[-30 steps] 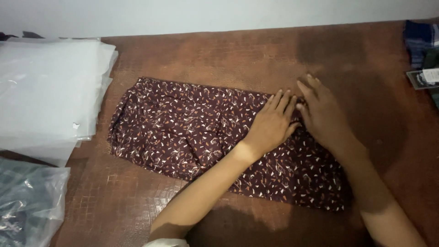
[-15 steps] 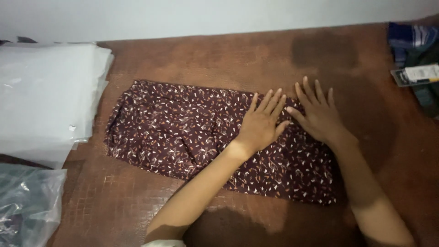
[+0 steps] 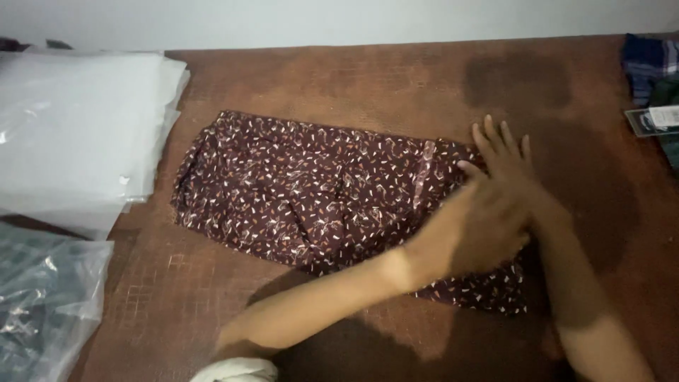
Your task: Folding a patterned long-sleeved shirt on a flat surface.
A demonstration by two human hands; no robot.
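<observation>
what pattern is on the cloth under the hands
Dark maroon cloth with small white and orange flecks, seen in the head view.

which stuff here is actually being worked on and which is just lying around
In hand:
- patterned maroon cloth, flat on the brown table
- left hand and right hand, both at its right end

Lying about:
- stack of clear plastic bags
- bagged garment
- blue checked fabric

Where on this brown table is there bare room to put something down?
Bare strip of the brown table between the wall and the maroon patterned cloth; another patch below the cloth's left end. Crowded: clear plastic bags on the left, both hands at the cloth's right end.
</observation>
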